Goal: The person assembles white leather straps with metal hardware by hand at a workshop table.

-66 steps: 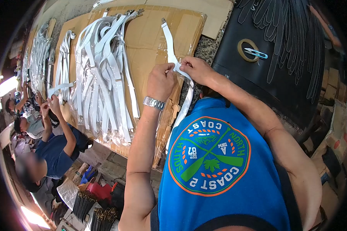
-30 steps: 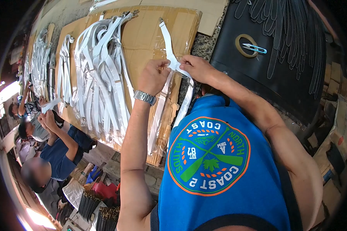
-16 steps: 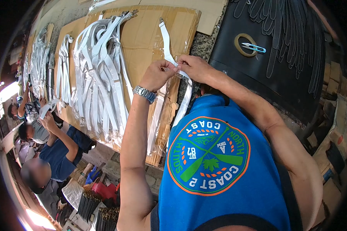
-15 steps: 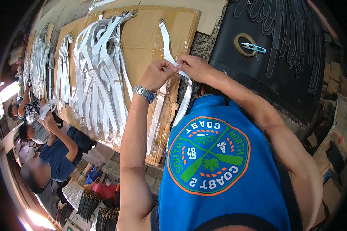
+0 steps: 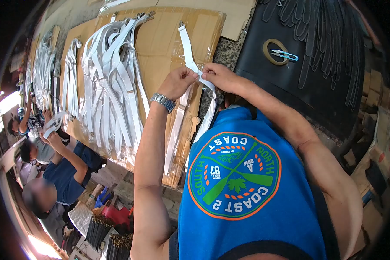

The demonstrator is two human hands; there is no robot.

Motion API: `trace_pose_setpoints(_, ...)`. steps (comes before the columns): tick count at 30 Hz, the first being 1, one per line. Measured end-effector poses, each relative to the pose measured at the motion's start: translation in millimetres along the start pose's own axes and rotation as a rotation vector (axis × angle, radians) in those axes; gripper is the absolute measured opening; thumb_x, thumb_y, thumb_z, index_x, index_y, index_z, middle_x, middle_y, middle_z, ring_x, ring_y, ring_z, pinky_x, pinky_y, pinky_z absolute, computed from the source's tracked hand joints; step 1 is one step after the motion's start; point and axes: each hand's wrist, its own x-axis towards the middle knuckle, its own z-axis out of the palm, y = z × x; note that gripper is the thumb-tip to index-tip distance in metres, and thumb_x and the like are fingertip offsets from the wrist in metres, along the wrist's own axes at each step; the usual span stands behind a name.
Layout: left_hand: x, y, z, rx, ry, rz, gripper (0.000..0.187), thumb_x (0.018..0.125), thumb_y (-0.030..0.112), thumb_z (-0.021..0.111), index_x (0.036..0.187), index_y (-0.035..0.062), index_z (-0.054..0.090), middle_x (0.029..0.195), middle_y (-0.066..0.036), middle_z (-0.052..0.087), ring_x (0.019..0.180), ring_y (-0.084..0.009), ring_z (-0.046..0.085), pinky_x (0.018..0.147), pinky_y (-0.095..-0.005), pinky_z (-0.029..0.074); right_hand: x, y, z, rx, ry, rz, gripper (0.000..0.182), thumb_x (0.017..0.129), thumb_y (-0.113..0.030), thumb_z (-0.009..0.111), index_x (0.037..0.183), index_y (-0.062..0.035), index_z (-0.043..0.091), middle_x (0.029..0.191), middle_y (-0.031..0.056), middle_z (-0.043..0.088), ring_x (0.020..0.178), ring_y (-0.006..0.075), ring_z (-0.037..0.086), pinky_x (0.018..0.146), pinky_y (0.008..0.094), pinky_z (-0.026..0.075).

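A pair of white suspenders (image 5: pixel 186 47) with a metal clip at its far end lies over the edge of the cardboard. My left hand (image 5: pixel 180 83), with a metal watch on its wrist, pinches the suspenders near where the straps join. Just to the right, my right hand (image 5: pixel 221 78) grips the same join between thumb and fingers. From there the straps hang down toward my blue shirt, partly in clear plastic. What lies under my fingertips is hidden.
A pile of white suspenders (image 5: pixel 102 71) covers the cardboard (image 5: pixel 160 47) on the left. On the black sheet (image 5: pixel 264 91) at right lie a tape roll (image 5: pixel 268 46), thread snips (image 5: pixel 285 54) and black straps (image 5: pixel 320 47). A co-worker (image 5: pixel 71 169) holds a white strap at left.
My hands have moved slightly apart along the suspenders, baring more of the join between them. The co-worker's hands have shifted slightly.
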Motion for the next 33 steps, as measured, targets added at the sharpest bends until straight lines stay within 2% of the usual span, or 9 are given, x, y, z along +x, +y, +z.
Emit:
trace_pose_setpoints(1,0,-1,1,0.015,0.020,0.010,0.031,0.088,0.030,0.067,0.090,-0.0007,0.066,0.078,-0.011,0.065,0.071,-0.0214,0.060,0.071,-0.0338,0.048,1,0,-1,0.002,-0.008,0.015,0.016,0.095,-0.020,0.059,0.096,-0.0040,0.059,0.076,-0.0017,0.055,0.069,0.0064,0.047,0.059,0.0246,0.040)
trace_pose_setpoints(4,1,0,2,0.054,0.065,0.023,0.033,0.089,0.032,0.067,0.092,-0.0008,0.066,0.078,-0.011,0.067,0.071,-0.0210,0.062,0.070,-0.0337,0.049,6,6,1,0.013,0.047,-0.047,0.023,0.091,-0.026,0.063,0.093,-0.0028,0.062,0.076,0.0073,0.062,0.069,0.0135,0.055,0.062,0.0325,0.045)
trace_pose_setpoints(10,1,7,1,0.083,0.108,0.027,0.033,0.090,0.032,0.065,0.093,-0.0006,0.066,0.082,-0.013,0.069,0.074,-0.0207,0.064,0.072,-0.0338,0.049,8,1,2,0.111,0.049,-0.012,0.026,0.090,-0.027,0.065,0.091,-0.0018,0.062,0.075,0.0035,0.062,0.068,0.0100,0.056,0.060,0.0278,0.045)
trace_pose_setpoints(12,0,7,1,0.064,0.103,0.031,0.033,0.090,0.032,0.065,0.094,-0.0004,0.066,0.082,-0.013,0.069,0.075,-0.0197,0.064,0.072,-0.0334,0.049,8,-1,2,0.170,0.045,-0.006,0.023,0.089,-0.024,0.066,0.093,-0.0014,0.062,0.076,0.0039,0.063,0.070,0.0101,0.057,0.060,0.0271,0.046)
trace_pose_setpoints(15,-2,11,0,0.037,0.074,0.033,0.030,0.093,0.030,0.065,0.094,0.0006,0.066,0.080,-0.002,0.064,0.071,-0.0093,0.054,0.067,-0.0274,0.045,9,-2,4,0.282,0.053,0.000,0.021,0.087,-0.016,0.067,0.099,0.0002,0.060,0.079,0.0049,0.064,0.071,0.0106,0.059,0.061,0.0265,0.048)
trace_pose_setpoints(18,-3,14,-2,0.041,0.046,0.034,0.028,0.094,0.029,0.063,0.094,0.0009,0.066,0.080,-0.001,0.064,0.072,-0.0088,0.054,0.068,-0.0268,0.045,15,1,6,0.352,0.056,-0.016,0.028,0.085,-0.010,0.068,0.108,0.0017,0.057,0.083,0.0067,0.065,0.073,0.0122,0.061,0.063,0.0274,0.049)
trace_pose_setpoints(25,-2,3,-11,-0.250,-0.001,0.017,0.030,0.097,0.021,0.059,0.122,0.0049,0.055,0.094,-0.003,0.065,0.081,-0.0098,0.058,0.071,-0.0258,0.047,13,-11,0,0.291,0.117,-0.006,0.049,0.081,-0.006,0.068,0.123,0.0021,0.045,0.087,0.0095,0.065,0.078,0.0154,0.063,0.067,0.0296,0.051)
trace_pose_setpoints(27,-2,-2,-11,-0.383,0.007,0.036,0.038,0.095,0.018,0.061,0.130,0.0051,0.049,0.098,-0.005,0.066,0.084,-0.0101,0.059,0.073,-0.0261,0.049,10,-16,-1,0.277,0.127,-0.010,0.048,0.083,-0.005,0.066,0.125,0.0001,0.042,0.085,0.0057,0.063,0.077,0.0113,0.060,0.068,0.0261,0.047)
trace_pose_setpoints(33,-9,-7,-12,-0.396,-0.014,-0.043,0.043,0.089,0.008,0.067,0.127,0.0006,0.048,0.093,-0.006,0.068,0.078,-0.0092,0.061,0.069,-0.0228,0.049,8,-16,-2,0.240,0.120,-0.012,0.050,0.084,-0.005,0.065,0.127,-0.0014,0.039,0.084,0.0047,0.063,0.077,0.0100,0.059,0.069,0.0254,0.046)
